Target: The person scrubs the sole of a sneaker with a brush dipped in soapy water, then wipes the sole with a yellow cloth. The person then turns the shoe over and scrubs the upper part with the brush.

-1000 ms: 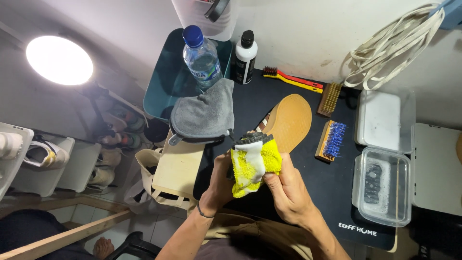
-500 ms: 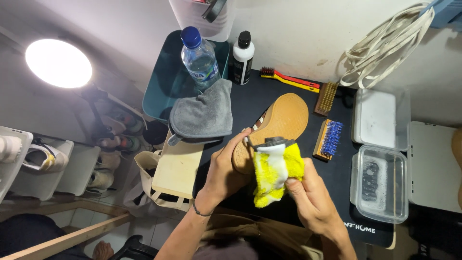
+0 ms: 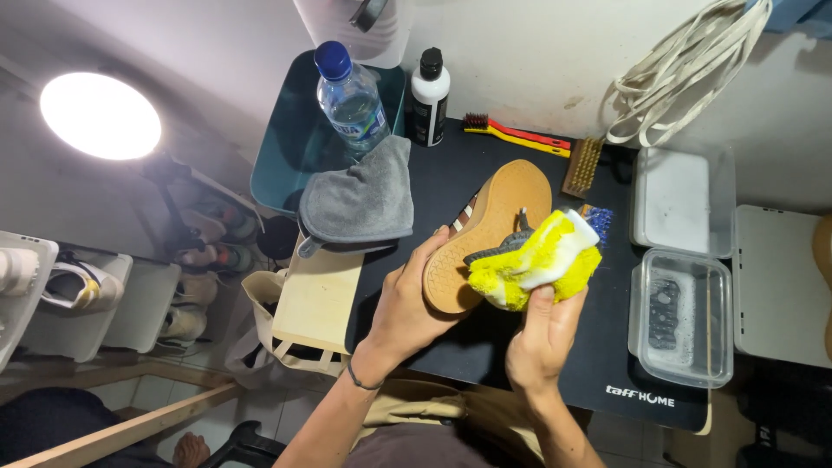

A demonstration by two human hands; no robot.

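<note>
I see my left hand [image 3: 407, 308] clasped around a tan-soled shoe with brown and white side stripes [image 3: 485, 230], fingers wrapped over the heel end so the flat gum-coloured sole faces up toward the camera. The sole looks smooth and evenly tan, with a dark upper just peeking out along its right edge. The shoe is lifted above the black desk mat [image 3: 598, 364], its long axis running diagonally: heel low and near my left palm, toe pointing up and to the right toward the wall.

My right hand [image 3: 542, 334] is clenched on a fluffy yellow and white microfibre cloth [image 3: 542, 260], bunched and pressed against the shoe's right side, covering most of the upper.

Just past the toe lies a wooden brush with pale bristles [image 3: 583, 165], and a blue-bristled brush [image 3: 600, 218] pokes out from behind the cloth. A clear plastic tub holding soapy water [image 3: 680, 316] sits near my right hand, with its white lid [image 3: 680, 199] above it. To the left, a folded grey cloth [image 3: 360, 199] hangs over a teal tray [image 3: 286, 147], beside a clear water bottle with a blue cap [image 3: 348, 95] and a white bottle with a black cap [image 3: 428, 97]. Bare mat shows below my hands, toward its near edge.
</note>
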